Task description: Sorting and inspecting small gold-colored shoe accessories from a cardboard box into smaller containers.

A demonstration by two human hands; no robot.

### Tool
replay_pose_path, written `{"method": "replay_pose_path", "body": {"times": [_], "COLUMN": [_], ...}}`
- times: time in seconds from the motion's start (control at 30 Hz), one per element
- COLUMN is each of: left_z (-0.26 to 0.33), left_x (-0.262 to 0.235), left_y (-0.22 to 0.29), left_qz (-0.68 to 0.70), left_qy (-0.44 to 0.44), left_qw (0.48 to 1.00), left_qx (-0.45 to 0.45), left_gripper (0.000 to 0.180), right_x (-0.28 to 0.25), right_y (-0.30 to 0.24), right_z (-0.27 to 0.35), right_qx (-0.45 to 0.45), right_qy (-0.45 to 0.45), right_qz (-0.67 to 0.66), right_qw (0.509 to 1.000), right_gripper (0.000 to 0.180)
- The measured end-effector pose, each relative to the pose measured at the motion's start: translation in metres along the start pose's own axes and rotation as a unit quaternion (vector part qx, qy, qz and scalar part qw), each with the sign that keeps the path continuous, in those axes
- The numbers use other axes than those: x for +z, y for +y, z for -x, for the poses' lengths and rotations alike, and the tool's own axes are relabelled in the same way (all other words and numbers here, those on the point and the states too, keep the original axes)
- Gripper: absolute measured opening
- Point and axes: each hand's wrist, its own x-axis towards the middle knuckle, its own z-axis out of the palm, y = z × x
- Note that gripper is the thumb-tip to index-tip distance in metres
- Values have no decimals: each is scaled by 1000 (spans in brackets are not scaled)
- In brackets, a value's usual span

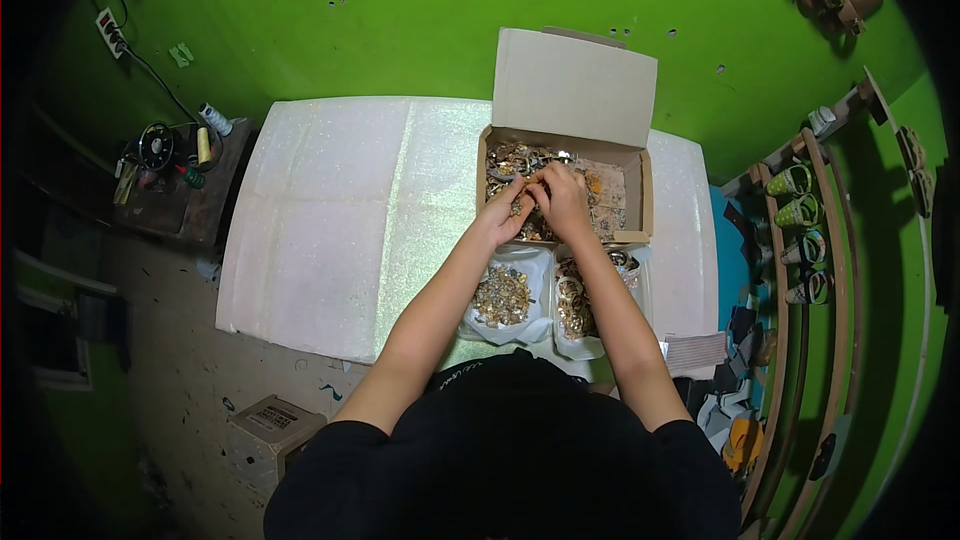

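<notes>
Two bare hands meet inside an open brown cardboard box [640,185] that sits at the far right of a glittery white foam-topped table [340,230]; the box's long axis runs left to right, and its lid flap stands up and tilts away toward the green wall [400,20]. The box holds a loose heap of small gold and silver metal trinkets [605,195], too small and tangled to tell piece from piece. The left hand [507,215] and right hand [562,202] touch at the fingertips over the heap, fingers curled in narrowly and pinching some small piece between them; the piece itself cannot be made out. Both forearms rise from the lower edge and converge, elbows spread. Just nearer than the box lie two open white plastic bags: a left bag of gold bits [503,297] and a right bag of ring-shaped fittings [575,305], the latter partly covered by the right forearm. A dark sewing machine [160,155] with thread spools stands left of the table; a curved wooden rack of shoes [800,230] lines the right, bent by the lens.
</notes>
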Motion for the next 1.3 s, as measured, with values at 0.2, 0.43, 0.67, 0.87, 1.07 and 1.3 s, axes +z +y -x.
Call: {"method": "replay_pose_path", "body": {"times": [0.2, 0.43, 0.67, 0.87, 1.07, 1.3], "left_z": [2, 6, 2, 2, 2, 1], "left_x": [2, 7, -1, 3, 3, 2], "left_y": [0, -1, 0, 1, -1, -1], "left_qz": [-47, -66, -81, -67, -68, -75], "left_qy": [6, 4, -6, 8, 15, 14], "left_qw": [999, 998, 997, 998, 997, 997], "left_qx": [24, 15, 11, 8, 21, 17], "left_gripper": [25, 23, 24, 25, 24, 25], "right_x": [-4, -2, 2, 2, 4, 4], "right_y": [-7, -1, 0, 1, 5, 1], "right_z": [-1, 1, 3, 2, 6, 5], "right_qx": [-13, -43, -52, -77, -49, -38], "right_qy": [3, 40, 44, 48, 48, 64], "right_qz": [9, 2, -19, -25, -31, -44], "right_qw": [1000, 998, 997, 996, 997, 996], "right_gripper": [13, 11, 11, 11, 11, 11]}}
